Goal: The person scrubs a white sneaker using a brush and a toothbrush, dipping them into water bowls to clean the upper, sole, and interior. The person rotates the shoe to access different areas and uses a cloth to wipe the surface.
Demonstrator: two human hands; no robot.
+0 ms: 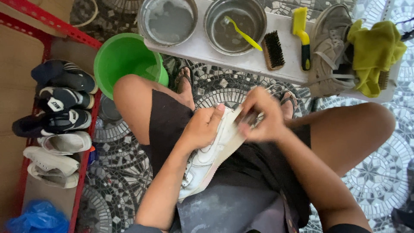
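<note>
A white sneaker (210, 159) lies across my lap, toe end up, sole edge facing right. My left hand (202, 127) grips its upper from the left. My right hand (263, 115) is closed at the shoe's top end, fingers pinched on something small and blurred against the sole; I cannot tell what it is. Both hands touch the shoe over my dark shorts.
A low white bench (202, 47) ahead holds two metal bowls of water (169, 19), a yellow toothbrush (243, 33), a wooden brush (273, 49), a yellow-handled brush (302, 36), a grey sneaker (330, 47) and a yellow cloth (375, 51). Green bucket (125, 58) left; red shoe rack (60, 121) with several shoes.
</note>
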